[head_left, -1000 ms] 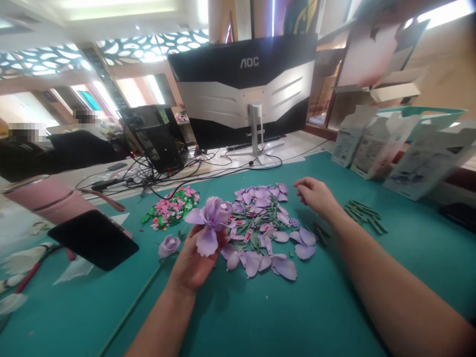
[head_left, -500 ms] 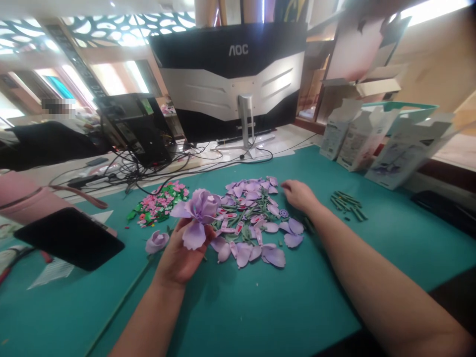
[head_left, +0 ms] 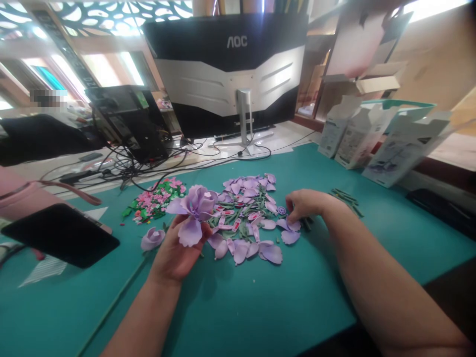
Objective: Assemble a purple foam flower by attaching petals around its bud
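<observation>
Left hand (head_left: 178, 255) grasping purple flower (head_left: 195, 210) from below; bloom sits above curled fingers, one petal drooping in front of them. Right hand (head_left: 304, 203) at right edge of parts pile (head_left: 236, 224), fingers bent down, tips at loose purple petals (head_left: 290, 237); tips partly hidden, cannot tell whether pinching. Round lattice piece (head_left: 281, 210) just left of fingers, on green mat (head_left: 260, 307).

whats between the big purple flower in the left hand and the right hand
The head view shows loose pale purple curved petals, slim green pieces, oblong pink-and-red pieces and a small purple wheel-shaped piece on the flat teal mat there.
</observation>
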Tool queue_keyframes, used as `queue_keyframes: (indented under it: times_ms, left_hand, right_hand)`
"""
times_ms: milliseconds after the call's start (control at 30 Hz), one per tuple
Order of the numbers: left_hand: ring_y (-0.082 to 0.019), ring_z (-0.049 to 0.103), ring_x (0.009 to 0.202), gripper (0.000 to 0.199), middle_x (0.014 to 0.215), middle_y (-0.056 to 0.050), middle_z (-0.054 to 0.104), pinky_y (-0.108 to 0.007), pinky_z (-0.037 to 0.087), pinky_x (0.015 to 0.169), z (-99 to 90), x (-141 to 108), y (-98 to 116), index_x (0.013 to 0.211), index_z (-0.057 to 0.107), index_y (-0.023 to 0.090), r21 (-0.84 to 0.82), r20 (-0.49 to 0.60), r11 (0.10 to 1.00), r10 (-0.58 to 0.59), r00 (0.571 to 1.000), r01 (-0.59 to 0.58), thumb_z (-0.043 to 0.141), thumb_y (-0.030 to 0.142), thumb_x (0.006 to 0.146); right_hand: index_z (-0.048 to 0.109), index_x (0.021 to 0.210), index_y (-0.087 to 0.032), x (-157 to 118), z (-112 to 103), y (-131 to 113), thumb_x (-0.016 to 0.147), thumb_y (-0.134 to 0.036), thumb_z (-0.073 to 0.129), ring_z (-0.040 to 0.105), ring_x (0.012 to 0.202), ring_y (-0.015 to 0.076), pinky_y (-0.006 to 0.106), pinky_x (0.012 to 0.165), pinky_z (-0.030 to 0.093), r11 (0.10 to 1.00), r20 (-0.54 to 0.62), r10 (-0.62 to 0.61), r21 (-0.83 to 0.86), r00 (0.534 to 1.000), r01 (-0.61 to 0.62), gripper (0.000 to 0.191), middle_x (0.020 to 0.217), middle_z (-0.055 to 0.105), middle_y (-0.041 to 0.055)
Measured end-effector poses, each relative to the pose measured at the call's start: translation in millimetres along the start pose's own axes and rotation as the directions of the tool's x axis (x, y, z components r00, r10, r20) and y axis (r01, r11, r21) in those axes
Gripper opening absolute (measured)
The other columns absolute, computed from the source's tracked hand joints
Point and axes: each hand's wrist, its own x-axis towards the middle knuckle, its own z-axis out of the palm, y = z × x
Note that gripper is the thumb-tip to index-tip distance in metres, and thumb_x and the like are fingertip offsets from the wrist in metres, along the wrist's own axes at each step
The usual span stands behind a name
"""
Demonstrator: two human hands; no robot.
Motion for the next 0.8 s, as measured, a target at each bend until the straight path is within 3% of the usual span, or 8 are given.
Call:
queue_keyframes:
  times_ms: [200, 400, 533, 700, 800]
  left_hand:
    - [-0.018, 0.068, 0.063, 0.022, 0.077, -0.002, 0.073, -0.032, 0.06, 0.063, 1.4, -1.0, 0.3, 0.083, 0.068, 0.019, 0.017, 0.013, 1.0, 0.004, 1.0, -0.004, 0.083, 0.022, 0.067]
    - [-0.018, 0.068, 0.063, 0.021, 0.079, -0.003, 0.073, -0.032, 0.06, 0.064, 0.2, -0.8, 0.2, 0.084, 0.069, 0.019, 0.01, 0.029, 1.0, 0.002, 1.0, -0.002, 0.082, 0.022, 0.069]
    - [-0.018, 0.068, 0.064, 0.022, 0.08, -0.003, 0.073, -0.032, 0.06, 0.065, -1.8, 0.4, -0.6, 0.087, 0.068, 0.019, -0.007, 0.026, 1.0, -0.006, 1.0, 0.006, 0.081, 0.02, 0.069]
    - [-0.016, 0.068, 0.065, 0.022, 0.079, -0.001, 0.072, -0.032, 0.06, 0.067, -2.8, -2.9, -3.3, 0.088, 0.065, 0.02, -0.059, -0.013, 0.997, -0.056, 0.998, 0.055, 0.079, 0.017, 0.071]
    - [-0.017, 0.069, 0.066, 0.024, 0.079, -0.001, 0.071, -0.034, 0.06, 0.069, -3.2, -5.4, -5.3, 0.091, 0.064, 0.021, -0.09, -0.037, 0.993, -0.079, 0.996, 0.075, 0.079, 0.018, 0.072]
  right_hand:
    - [0.07, 0.08, -0.022, 4.8, 6.4, -13.2, 0.063, -0.019, 0.073, 0.064, 0.071, 0.021, 0.027, 0.053, 0.038, 0.998, 0.005, -0.047, -0.044, 0.999, 0.047, 0.018, 0.08, 0.071, 0.005]
    - [0.07, 0.085, -0.022, 4.4, 3.7, -21.1, 0.068, -0.015, 0.065, 0.064, 0.08, 0.0211, 0.027, 0.058, 0.04, 0.996, -0.07, -0.093, 0.001, 0.993, 0.093, 0.019, 0.091, 0.072, 0.0059]
    - [0.065, 0.084, -0.022, 4.0, 0.5, -20.8, 0.075, -0.016, 0.061, 0.064, 0.08, 0.0187, 0.025, 0.061, 0.04, 0.993, -0.179, -0.064, 0.084, 0.982, 0.08, 0.012, 0.093, 0.072, 0.0045]
    - [0.057, 0.098, -0.022, 5.7, 3.0, -24.0, 0.089, -0.021, 0.045, 0.063, 0.062, 0.0173, 0.027, 0.063, 0.041, 0.962, -0.279, 0.022, 0.266, 0.96, 0.055, 0.015, 0.062, 0.068, 0.0003]
    - [0.056, 0.1, -0.024, 8.8, 10.4, -30.5, 0.089, -0.023, 0.045, 0.061, 0.059, 0.0173, 0.027, 0.063, 0.041, 0.938, -0.347, -0.028, 0.316, 0.937, 0.145, 0.015, 0.058, 0.065, -0.0023]
